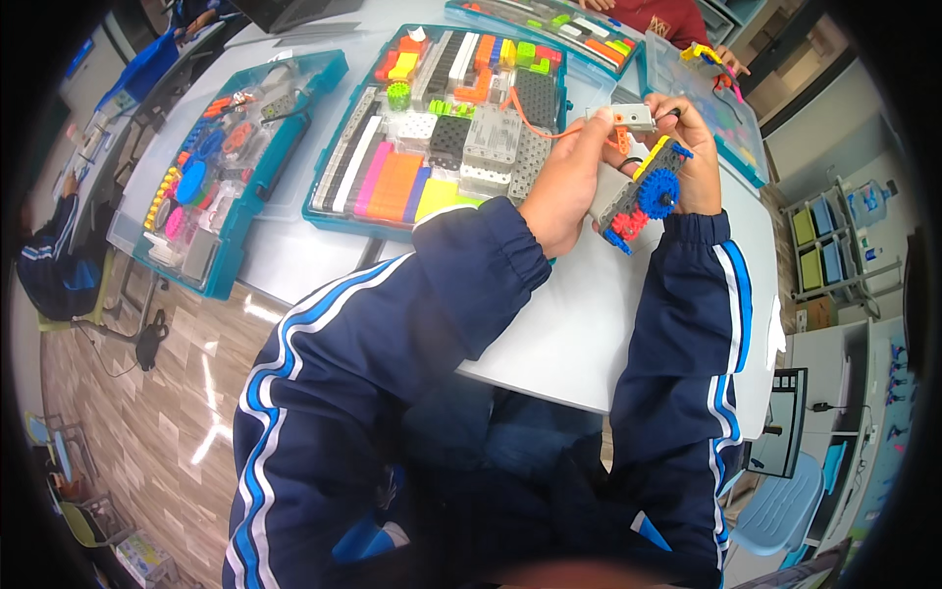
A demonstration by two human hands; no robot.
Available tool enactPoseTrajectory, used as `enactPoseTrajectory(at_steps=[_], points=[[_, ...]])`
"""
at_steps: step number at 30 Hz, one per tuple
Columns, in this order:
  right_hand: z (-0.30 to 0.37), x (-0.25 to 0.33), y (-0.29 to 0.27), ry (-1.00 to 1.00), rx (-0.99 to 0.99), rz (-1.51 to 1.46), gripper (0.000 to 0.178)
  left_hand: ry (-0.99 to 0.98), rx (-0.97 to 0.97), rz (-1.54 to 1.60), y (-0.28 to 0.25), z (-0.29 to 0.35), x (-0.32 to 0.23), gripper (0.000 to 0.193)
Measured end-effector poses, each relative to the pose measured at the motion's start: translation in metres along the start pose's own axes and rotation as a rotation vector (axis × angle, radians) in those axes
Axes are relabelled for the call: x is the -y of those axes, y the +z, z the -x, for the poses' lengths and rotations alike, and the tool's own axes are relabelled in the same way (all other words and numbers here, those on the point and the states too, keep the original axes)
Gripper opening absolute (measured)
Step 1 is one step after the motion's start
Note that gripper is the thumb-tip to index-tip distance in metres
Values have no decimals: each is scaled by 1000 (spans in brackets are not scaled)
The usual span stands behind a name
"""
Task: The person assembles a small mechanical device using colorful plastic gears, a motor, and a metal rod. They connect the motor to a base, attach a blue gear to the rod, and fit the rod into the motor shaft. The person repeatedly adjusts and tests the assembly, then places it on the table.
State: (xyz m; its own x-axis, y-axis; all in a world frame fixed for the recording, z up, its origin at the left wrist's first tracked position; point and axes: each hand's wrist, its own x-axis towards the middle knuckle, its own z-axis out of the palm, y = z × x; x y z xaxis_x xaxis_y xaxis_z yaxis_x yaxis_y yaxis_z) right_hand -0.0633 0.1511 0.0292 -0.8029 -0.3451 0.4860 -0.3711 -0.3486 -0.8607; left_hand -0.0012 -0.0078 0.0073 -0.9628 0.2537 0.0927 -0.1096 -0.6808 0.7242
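Note:
A light-grey block-shaped module (635,117) with an orange piece on it sits between my hands, and an orange cable (535,126) runs from it leftward. My left hand (564,191) is closed, its thumb pressed on the left end of the module. At the other end, my right hand (695,147) has its fingertips pinched by a small black part, too small to make out. Below the module, between both hands, is a building-brick assembly (638,201) with a grey body, a blue gear wheel (657,192), red pieces and a yellow beam. My fingers partly hide how it is supported.
An open teal-edged parts case (319,201) full of coloured bricks lies left of my hands on the white table (559,339). Another case (221,280) stands farther left, more at the back and right. Across the table, a person's hand (731,64) is near a yellow-and-pink build.

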Motion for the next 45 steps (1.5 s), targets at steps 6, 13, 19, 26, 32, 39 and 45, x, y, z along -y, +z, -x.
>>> enactPoseTrajectory(at_steps=[6, 13, 19, 26, 32, 39, 45], points=[[0, 1, 2, -66, -24, 121, 15, 2, -10, -12, -2, -1, 1, 41], [-1, -3, 4, -87, -32, 150, 14, -17, 7, -4, -3, 2, -1, 41], [0, 0, 6, -33, -29, 138, 19, -18, 20, -36, -4, 1, 0, 41], [-1, 0, 11, -64, -62, 227, 33, -3, -14, -45, -5, -5, 4, 44], [-1, -9, 0, -72, -10, 46, 41, -75, 37, 28, -5, -4, 6, 49], [0, -3, -7, -66, 111, 221, 65, -145, 130, 76, -10, 0, 0, 54], [-2, 0, 6, -121, 105, 301, 81, -163, 64, 65, -8, 2, 0, 53]])
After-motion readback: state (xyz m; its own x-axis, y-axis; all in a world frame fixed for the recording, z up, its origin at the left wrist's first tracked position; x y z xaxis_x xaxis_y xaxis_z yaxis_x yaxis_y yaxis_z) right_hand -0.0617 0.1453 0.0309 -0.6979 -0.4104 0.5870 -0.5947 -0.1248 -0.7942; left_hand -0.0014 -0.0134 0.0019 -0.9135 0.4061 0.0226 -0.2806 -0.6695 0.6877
